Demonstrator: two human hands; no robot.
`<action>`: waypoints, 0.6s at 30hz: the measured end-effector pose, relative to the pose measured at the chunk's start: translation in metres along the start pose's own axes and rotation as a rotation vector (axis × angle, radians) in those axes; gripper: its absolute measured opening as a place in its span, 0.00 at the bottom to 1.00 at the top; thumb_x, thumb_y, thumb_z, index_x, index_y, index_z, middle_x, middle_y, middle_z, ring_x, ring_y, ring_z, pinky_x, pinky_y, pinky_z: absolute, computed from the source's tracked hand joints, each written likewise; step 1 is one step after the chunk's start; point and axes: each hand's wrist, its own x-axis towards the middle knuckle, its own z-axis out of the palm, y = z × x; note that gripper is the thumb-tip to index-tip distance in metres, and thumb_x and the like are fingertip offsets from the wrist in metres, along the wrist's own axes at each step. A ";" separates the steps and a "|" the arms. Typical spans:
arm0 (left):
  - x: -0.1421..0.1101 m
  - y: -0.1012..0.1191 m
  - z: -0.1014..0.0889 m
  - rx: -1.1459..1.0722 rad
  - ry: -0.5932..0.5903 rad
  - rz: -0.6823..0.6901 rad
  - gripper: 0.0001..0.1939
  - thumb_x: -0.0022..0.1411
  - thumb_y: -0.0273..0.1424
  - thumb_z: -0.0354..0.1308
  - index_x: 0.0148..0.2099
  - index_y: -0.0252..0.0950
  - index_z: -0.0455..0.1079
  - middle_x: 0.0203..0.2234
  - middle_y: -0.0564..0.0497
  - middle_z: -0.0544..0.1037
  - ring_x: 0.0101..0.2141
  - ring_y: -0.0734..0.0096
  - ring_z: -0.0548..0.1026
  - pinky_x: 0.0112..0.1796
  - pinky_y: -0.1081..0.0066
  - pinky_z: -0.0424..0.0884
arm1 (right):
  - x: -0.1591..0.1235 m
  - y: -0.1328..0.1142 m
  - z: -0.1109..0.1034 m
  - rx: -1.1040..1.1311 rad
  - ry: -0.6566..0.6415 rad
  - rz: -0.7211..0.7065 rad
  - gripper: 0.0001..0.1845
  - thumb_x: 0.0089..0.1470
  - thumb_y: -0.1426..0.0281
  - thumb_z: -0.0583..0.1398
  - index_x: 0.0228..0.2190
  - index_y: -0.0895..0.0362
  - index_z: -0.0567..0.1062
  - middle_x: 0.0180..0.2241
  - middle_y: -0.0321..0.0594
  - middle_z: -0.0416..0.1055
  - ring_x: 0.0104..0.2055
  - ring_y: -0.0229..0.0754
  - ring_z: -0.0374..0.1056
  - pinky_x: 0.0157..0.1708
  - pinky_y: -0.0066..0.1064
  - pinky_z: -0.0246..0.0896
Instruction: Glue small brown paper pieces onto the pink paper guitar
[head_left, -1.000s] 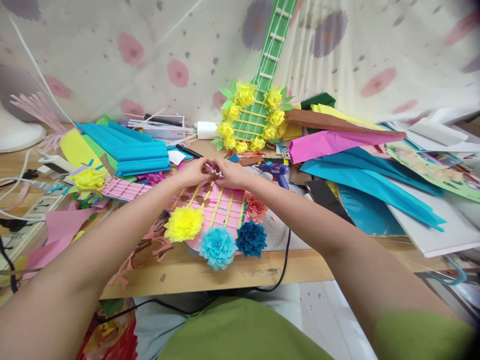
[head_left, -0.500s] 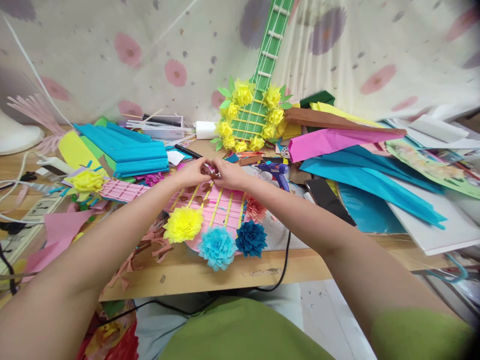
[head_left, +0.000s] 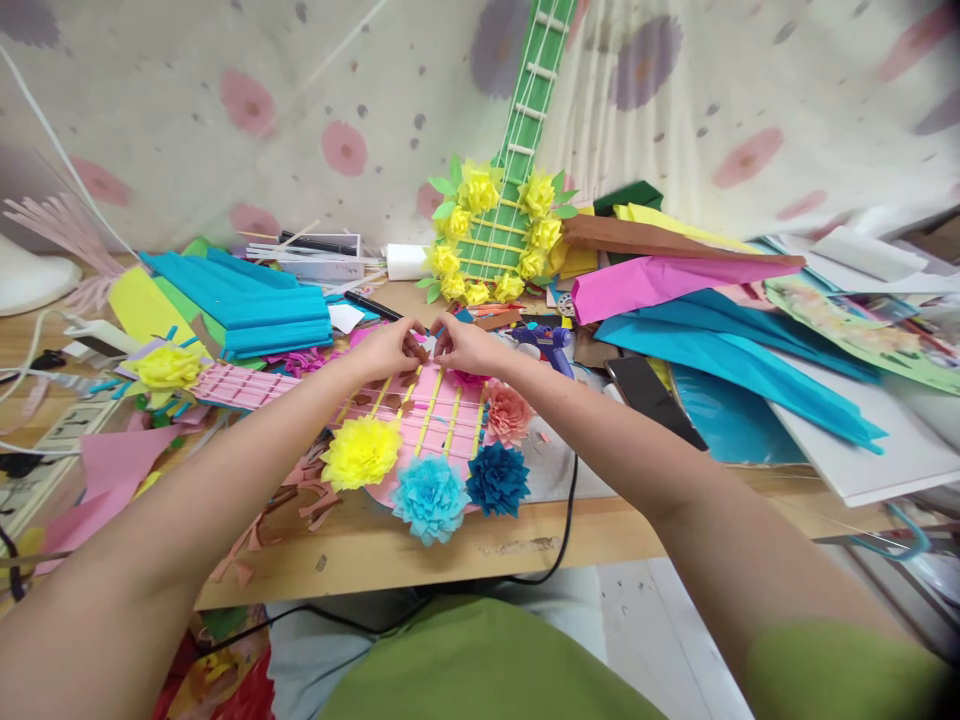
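Note:
A pink paper guitar (head_left: pixel 409 432) with yellow bars and thin strings lies on the table under my hands. Along its lower edge sit a yellow paper flower (head_left: pixel 361 453), a light blue one (head_left: pixel 430 500), a dark blue one (head_left: pixel 498 479) and a coral one (head_left: pixel 507 413). My left hand (head_left: pixel 386 352) pinches a small brown paper piece (head_left: pixel 422 353) above the guitar's far side. Close beside it, my right hand (head_left: pixel 469 347) has its fingers drawn together; what they hold is too small to make out. Several brown paper bits (head_left: pixel 393 401) rest on the guitar.
Behind stands a green paper guitar (head_left: pixel 501 235) ringed with yellow flowers. A purple glue gun (head_left: pixel 551 345) and a black phone (head_left: pixel 652 402) lie to the right, near folded crepe paper (head_left: pixel 739 365). Blue paper (head_left: pixel 247 300) and a power strip (head_left: pixel 56 440) are at left.
My hands have drawn slightly apart, the brown piece staying at my left fingertips. The whole view has shifted a little, so things appear farther left.

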 end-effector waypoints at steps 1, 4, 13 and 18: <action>-0.001 0.001 0.000 0.033 0.006 0.011 0.22 0.47 0.23 0.57 0.47 0.39 0.61 0.32 0.53 0.80 0.34 0.68 0.79 0.32 0.72 0.71 | 0.001 -0.001 0.003 0.011 0.002 0.011 0.21 0.48 0.77 0.61 0.44 0.57 0.62 0.35 0.38 0.76 0.34 0.36 0.70 0.33 0.25 0.59; -0.003 0.002 0.000 0.116 0.024 0.040 0.22 0.47 0.23 0.57 0.46 0.40 0.61 0.32 0.54 0.80 0.35 0.68 0.79 0.34 0.72 0.71 | 0.005 -0.003 0.011 0.004 0.008 0.028 0.21 0.47 0.77 0.62 0.43 0.57 0.62 0.36 0.39 0.76 0.35 0.36 0.71 0.33 0.25 0.59; -0.004 0.002 0.000 0.053 0.012 0.044 0.24 0.46 0.23 0.57 0.47 0.39 0.60 0.32 0.53 0.79 0.36 0.68 0.79 0.35 0.71 0.72 | 0.006 -0.007 0.020 -0.005 0.092 0.060 0.21 0.47 0.77 0.60 0.43 0.56 0.62 0.35 0.39 0.77 0.35 0.38 0.72 0.31 0.26 0.58; -0.003 0.001 0.001 0.099 0.046 0.054 0.23 0.47 0.23 0.57 0.47 0.40 0.60 0.31 0.55 0.78 0.35 0.68 0.78 0.34 0.72 0.71 | 0.004 -0.010 0.021 -0.002 0.117 0.070 0.20 0.48 0.77 0.60 0.43 0.57 0.61 0.35 0.39 0.76 0.36 0.39 0.71 0.32 0.27 0.58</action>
